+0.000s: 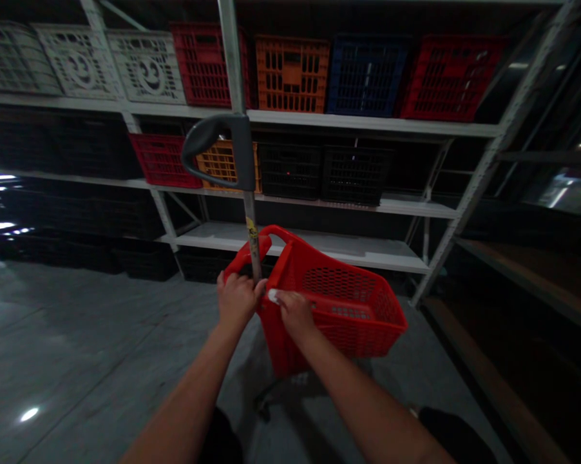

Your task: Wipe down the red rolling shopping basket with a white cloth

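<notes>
A red plastic shopping cart (339, 283) with perforated sides stands before me. My left hand (239, 299) is closed on the cart's red handle, beside the lower end of a metal pole (232, 58). The pole rises almost upright past the top of the view. It carries a grey D-shaped grip (242, 151) and a small yellow label. My right hand (295, 314) is closed at the cart's near rim, with a small white thing (273, 296) between its fingers. What the white thing is, I cannot make out. The pole's lower end is hidden behind my left hand.
A white metal shelf rack (377, 122) spans the back. It holds white crates (148, 67), red crates (457, 77), an orange crate (292, 74), a blue crate (368, 74) and black crates (290, 169). Brown shelving (527, 277) stands at the right. The grey floor (78, 341) lies at left.
</notes>
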A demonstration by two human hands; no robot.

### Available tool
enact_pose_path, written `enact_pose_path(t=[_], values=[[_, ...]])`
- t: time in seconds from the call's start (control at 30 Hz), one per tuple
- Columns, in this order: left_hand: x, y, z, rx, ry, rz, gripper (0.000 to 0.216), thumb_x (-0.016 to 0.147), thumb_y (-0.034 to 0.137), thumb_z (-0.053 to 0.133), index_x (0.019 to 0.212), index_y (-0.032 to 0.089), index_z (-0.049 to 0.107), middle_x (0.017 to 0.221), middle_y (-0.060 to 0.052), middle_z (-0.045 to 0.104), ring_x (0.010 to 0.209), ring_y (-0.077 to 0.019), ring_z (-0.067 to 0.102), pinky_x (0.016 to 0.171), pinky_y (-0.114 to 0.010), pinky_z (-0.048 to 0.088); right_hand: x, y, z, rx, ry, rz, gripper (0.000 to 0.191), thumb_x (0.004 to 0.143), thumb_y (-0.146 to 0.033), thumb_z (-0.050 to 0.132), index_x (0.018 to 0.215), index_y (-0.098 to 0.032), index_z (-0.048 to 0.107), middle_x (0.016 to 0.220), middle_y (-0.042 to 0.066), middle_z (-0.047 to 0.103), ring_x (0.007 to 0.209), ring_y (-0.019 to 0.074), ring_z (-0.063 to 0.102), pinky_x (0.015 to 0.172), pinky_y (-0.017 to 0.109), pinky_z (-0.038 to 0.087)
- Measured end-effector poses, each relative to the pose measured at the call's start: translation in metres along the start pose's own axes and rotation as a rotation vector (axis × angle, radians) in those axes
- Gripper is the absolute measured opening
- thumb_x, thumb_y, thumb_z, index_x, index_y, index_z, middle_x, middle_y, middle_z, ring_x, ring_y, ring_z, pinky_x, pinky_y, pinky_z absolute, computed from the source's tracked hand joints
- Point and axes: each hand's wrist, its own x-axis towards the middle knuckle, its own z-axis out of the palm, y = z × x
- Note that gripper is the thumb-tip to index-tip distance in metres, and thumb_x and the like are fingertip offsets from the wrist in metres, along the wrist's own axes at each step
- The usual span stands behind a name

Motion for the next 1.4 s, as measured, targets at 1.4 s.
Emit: enact_pose_path(t=[1.4], values=[[0.005, -0.009, 0.014, 0.209, 0.053, 0.047, 0.049, 0.083, 0.044, 0.028, 0.07, 0.015, 0.065, 0.068, -0.008, 0.064, 0.08, -0.0236, 0.05, 0.092, -0.046, 0.022, 0.024, -0.006, 0.03, -0.11, -0.04, 0.175, 0.019, 0.084, -0.014, 0.041, 0.093, -0.021, 0.056, 0.085, 0.002, 0.064, 0.077, 0.014, 0.058, 0.068, 0.021, 0.04]])
